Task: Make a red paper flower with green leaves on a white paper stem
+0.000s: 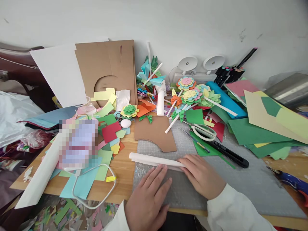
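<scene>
A narrow roll of white paper (154,159) lies across the grey cutting mat (183,189) in front of me. My right hand (202,175) has its fingers curled around the roll's right end. Stretched out flat, my left hand (150,197) touches the roll's near edge with its fingertips and holds nothing. Just behind the roll is a cut piece of brown cardboard (157,130) with a curved edge. To the right of it rest scissors (204,132), a thin pen-like tool (194,140) and a black utility knife (231,154).
Layered paper flowers (189,94) and folded paper pieces crowd the back. Coloured sheets (257,128) pile up at right, near blue-handled pliers (292,183). At left are a blurred phone (79,144), its white cable (93,207) and a larger paper roll (43,173). Cardboard (108,61) leans on the wall.
</scene>
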The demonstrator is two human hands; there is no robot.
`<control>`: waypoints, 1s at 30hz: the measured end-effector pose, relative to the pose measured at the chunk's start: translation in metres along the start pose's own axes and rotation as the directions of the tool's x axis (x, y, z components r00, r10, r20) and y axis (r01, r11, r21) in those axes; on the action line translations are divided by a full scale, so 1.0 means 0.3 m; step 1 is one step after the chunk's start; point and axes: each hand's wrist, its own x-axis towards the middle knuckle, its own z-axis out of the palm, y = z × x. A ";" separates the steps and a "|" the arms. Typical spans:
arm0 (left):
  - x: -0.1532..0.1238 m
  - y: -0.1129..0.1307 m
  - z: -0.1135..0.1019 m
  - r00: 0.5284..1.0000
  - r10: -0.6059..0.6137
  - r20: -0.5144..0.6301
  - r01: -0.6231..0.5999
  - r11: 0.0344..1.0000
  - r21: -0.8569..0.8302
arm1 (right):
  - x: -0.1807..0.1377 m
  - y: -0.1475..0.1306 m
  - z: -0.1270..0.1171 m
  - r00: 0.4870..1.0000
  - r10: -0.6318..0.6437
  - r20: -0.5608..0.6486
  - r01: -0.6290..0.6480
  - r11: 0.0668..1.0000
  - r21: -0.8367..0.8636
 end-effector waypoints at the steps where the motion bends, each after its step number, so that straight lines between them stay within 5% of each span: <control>1: -0.001 -0.004 0.000 1.000 0.005 -0.013 -0.005 1.000 -0.001 | 0.009 -0.004 -0.005 1.000 0.000 0.023 -0.001 0.999 0.039; 9: 0.024 -0.016 -0.018 0.997 -0.068 0.027 0.066 0.996 0.065 | 0.082 0.022 -0.023 0.989 0.032 0.141 -0.046 0.995 0.093; 17: 0.014 -0.018 0.010 0.995 -0.068 -0.078 0.068 0.998 -0.009 | 0.086 0.022 -0.036 0.970 -0.035 -0.241 0.002 0.990 -0.139; 23: 0.003 -0.014 0.038 0.989 -0.041 -0.145 0.032 0.998 -0.060 | 0.038 -0.037 -0.020 0.989 -0.143 -0.047 0.145 0.988 0.054; 30: -0.009 -0.007 0.040 0.988 -0.054 -0.141 0.062 0.997 0.049 | 0.052 0.007 0.014 0.988 -0.054 -0.142 0.042 0.995 -0.089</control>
